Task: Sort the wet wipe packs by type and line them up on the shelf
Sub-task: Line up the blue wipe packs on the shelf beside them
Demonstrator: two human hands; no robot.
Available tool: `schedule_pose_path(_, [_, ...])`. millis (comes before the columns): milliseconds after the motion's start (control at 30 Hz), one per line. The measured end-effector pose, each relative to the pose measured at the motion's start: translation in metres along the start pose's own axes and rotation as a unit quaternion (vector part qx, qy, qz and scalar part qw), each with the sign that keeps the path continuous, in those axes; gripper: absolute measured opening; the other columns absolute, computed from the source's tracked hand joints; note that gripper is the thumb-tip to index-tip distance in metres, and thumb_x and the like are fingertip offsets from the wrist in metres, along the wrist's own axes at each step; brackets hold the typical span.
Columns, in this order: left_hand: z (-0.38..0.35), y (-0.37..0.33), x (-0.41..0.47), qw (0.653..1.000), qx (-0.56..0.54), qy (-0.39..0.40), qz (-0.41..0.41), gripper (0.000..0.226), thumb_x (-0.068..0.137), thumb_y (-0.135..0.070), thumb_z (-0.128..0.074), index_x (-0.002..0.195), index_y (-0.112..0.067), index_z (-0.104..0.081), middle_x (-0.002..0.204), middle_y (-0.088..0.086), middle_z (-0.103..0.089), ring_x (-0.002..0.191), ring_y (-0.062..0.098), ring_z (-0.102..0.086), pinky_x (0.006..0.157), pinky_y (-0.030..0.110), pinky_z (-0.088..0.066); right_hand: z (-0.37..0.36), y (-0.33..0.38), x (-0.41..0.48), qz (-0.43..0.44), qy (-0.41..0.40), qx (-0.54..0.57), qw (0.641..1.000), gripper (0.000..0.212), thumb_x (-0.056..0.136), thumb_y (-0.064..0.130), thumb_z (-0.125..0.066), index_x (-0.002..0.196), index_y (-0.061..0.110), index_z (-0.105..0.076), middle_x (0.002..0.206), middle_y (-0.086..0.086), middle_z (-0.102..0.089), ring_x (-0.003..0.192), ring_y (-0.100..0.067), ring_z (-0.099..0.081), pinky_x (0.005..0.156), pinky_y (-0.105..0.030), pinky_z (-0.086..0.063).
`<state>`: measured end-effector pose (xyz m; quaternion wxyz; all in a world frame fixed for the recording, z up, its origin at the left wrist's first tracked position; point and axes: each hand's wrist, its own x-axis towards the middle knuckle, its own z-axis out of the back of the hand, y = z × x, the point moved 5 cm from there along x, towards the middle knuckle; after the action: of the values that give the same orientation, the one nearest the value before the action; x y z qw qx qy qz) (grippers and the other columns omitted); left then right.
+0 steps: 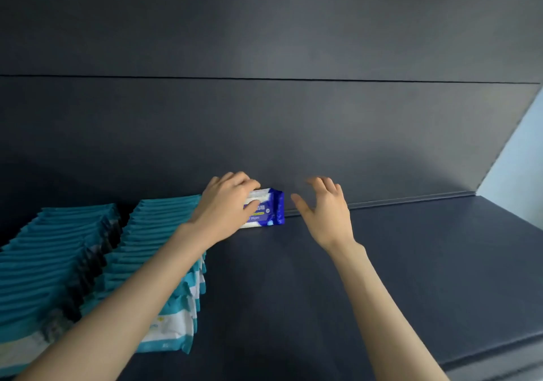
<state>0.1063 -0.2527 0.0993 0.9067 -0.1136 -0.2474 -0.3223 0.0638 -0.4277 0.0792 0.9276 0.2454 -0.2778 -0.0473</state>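
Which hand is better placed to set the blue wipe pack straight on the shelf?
Left. The left hand holds the blue wipe pack from above; the right hand hovers open beside it, touching nothing.

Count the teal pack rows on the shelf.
2. First row at far left, cut by the frame edge; more may lie beyond. Second row right of it, partly under the left forearm.
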Motion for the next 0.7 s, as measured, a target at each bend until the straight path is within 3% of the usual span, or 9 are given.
schedule_pose_path(100, [0.015,-0.038,-0.015,0.996,-0.026,-0.071,-0.036,0.027,0.077,-0.023,-0.066,0.101,-0.011,-0.069,0.093,0.003,-0.067,0.081,0.029,-0.064,0.069,0.036,-0.047,0.037,-0.008,-0.034,0.005,-0.049,-0.013,0.999,0.039,0.093,0.034,-0.056,0.126,0.012,-0.055,0.130,-0.001,-0.053,0.114,-0.024,-0.044,0.087,-0.034,-0.043])
schedule_pose_path(200, [0.022,-0.086,-0.037,0.991,-0.094,-0.081,-0.055,0.036,0.083,-0.034,-0.052,0.107,-0.012,-0.067,0.100,0.001,-0.067,0.090,0.025,-0.063,0.079,0.035,-0.048,0.071,-0.023,-0.085,-0.006,-0.095,-0.020,0.995,0.036,0.093,0.032,-0.058,0.123,0.012,-0.058,0.128,-0.001,-0.057,0.115,-0.023,-0.047,0.089,-0.034,-0.044])
schedule_pose_path(333, [0.015,-0.159,-0.082,0.980,-0.166,-0.070,-0.080,0.041,0.086,-0.036,-0.047,0.116,-0.013,-0.063,0.109,-0.002,-0.064,0.101,0.015,-0.053,0.089,0.028,-0.036,0.111,-0.052,-0.173,-0.049,-0.130,-0.047,0.989,0.036,0.092,0.033,-0.058,0.122,0.013,-0.059,0.127,-0.002,-0.059,0.116,-0.019,-0.046,0.093,-0.030,-0.042])
schedule_pose_path(400, [0.007,-0.202,-0.114,0.974,-0.199,-0.047,-0.099,0.041,0.087,-0.035,-0.047,0.118,-0.014,-0.062,0.112,-0.002,-0.063,0.104,0.014,-0.053,0.090,0.026,-0.034,0.128,-0.067,-0.228,-0.081,-0.119,-0.062,0.988,0.036,0.093,0.035,-0.055,0.123,0.015,-0.058,0.128,-0.001,-0.058,0.118,-0.016,-0.043,0.094,-0.029,-0.039])
schedule_pose_path(567, [-0.018,-0.315,-0.213,0.950,-0.281,0.053,-0.127,0.041,0.087,-0.037,-0.045,0.118,-0.015,-0.062,0.113,-0.004,-0.063,0.105,0.013,-0.054,0.092,0.029,-0.039,0.175,-0.103,-0.386,-0.183,-0.089,-0.103,0.974,0.039,0.091,0.039,-0.051,0.121,0.016,-0.060,0.124,0.000,-0.062,0.113,-0.022,-0.054,0.090,-0.036,-0.049])
schedule_pose_path(700, [-0.034,-0.399,-0.298,0.919,-0.320,0.160,-0.168,0.037,0.086,-0.035,-0.054,0.119,-0.019,-0.062,0.113,-0.006,-0.063,0.105,0.015,-0.057,0.090,0.035,-0.045,0.210,-0.119,-0.512,-0.285,-0.086,-0.154,0.942,0.033,0.088,0.030,-0.066,0.117,0.017,-0.063,0.119,-0.001,-0.065,0.107,-0.023,-0.060,0.085,-0.036,-0.053])
